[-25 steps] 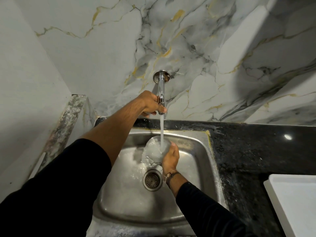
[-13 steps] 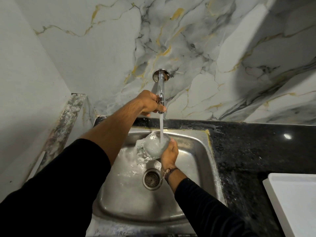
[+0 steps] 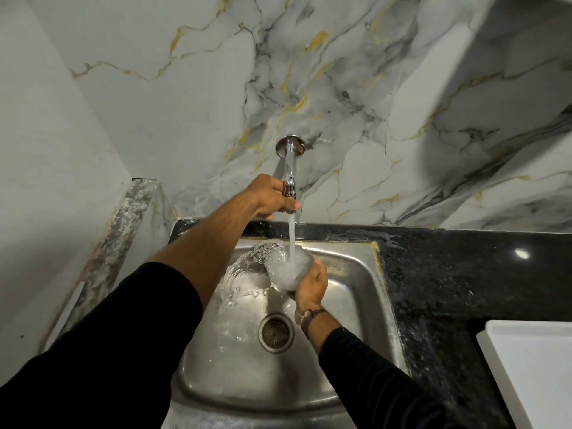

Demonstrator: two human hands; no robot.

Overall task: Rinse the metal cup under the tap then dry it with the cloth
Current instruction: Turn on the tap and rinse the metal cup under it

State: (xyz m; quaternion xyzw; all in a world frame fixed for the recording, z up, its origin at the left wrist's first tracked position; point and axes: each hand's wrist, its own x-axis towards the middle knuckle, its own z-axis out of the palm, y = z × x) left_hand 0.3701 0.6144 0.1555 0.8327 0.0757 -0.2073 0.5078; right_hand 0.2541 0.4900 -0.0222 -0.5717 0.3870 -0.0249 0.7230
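The right hand (image 3: 310,281) is closed around the metal cup (image 3: 289,267), gripping it from the 4 o'clock side and holding it over the sink (image 3: 349,274). The cup sits straight below the tap (image 3: 290,178), tilted with its mouth toward 10 o'clock, though the churning water blurs its rim, so the exact tilt is hard to read. A stream of water (image 3: 291,233) falls from the spout into the cup and spills out in a sheet toward 9 o'clock, down onto the sink floor.

The left hand (image 3: 267,196) is at 12 o'clock from the cup, its fingers wrapped on the lower end of the tap, thumb just under the spout. Both arms wear black sleeves; a thin band (image 3: 312,317) circles the right wrist.

The drain (image 3: 276,334) lies at 6 o'clock from the cup, in the middle of the basin. The dark speckled counter (image 3: 464,274) runs off toward 3 o'clock, wet near the sink edge. A white tray (image 3: 535,376) rests on it at 4 o'clock, well apart from the cup. The marble wall (image 3: 340,88) rises behind the tap.
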